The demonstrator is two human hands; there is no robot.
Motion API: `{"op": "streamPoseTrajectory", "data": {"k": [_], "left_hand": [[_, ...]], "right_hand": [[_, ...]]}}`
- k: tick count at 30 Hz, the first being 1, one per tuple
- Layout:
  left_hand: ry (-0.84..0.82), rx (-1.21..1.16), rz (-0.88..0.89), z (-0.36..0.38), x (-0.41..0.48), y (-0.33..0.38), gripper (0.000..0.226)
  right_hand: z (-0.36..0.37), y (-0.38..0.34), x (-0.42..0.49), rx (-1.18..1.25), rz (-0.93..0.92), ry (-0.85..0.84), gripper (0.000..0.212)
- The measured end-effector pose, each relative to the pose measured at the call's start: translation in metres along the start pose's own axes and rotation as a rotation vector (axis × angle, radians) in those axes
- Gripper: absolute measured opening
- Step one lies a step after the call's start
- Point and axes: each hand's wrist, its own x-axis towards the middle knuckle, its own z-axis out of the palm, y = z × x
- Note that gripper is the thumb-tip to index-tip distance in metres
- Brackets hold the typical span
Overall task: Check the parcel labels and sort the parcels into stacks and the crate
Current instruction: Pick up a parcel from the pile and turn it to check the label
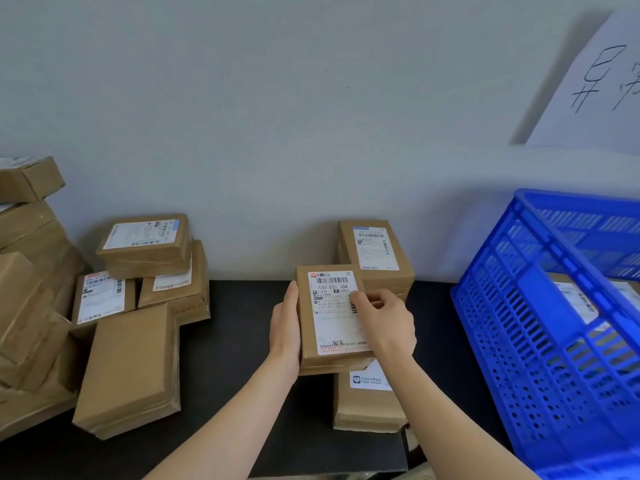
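Grey wall (pixel 277 98) behind a black table (pixel 225 358); blue crate (pixel 540 341) at right with parcels inside, loose brown parcel pile (pixel 131 368) at left. Centre: labelled parcel (pixel 325 317) held above another parcel (pixel 363 403). Left hand (pixel 285 327) grips its left edge, right hand (pixel 388 320) fingers curled on the label.

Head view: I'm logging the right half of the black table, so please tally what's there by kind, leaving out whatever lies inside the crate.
Brown cardboard parcels: 3, namely the held parcel in the left hand, the lower parcel beneath it, and the wall parcel behind.
Blue plastic crate: 1
Total: 4
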Motion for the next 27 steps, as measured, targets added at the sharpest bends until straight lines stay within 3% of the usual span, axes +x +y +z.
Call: {"op": "streamPoseTrajectory", "data": {"k": [9,15,19,27], "left_hand": [[0.088,0.074,-0.068,0.009,-0.009,-0.016,0.049],[0.018,0.213,-0.07,0.026,-0.018,-0.026,0.064],[-0.045,0.3,-0.081,0.044,-0.02,-0.028,0.054],[-0.14,0.201,-0.262,0.063,-0.012,-0.032,0.051]], "right_hand": [[-0.012,0.02,-0.002,-0.019,0.024,-0.008,0.02],[-0.025,0.039,0.007,-0.04,0.088,0.006,0.026],[-0.032,0.051,0.012,-0.075,0.138,0.02,0.031],[-0.043,0.06,0.031,-0.047,0.218,0.04,0.032]]}}
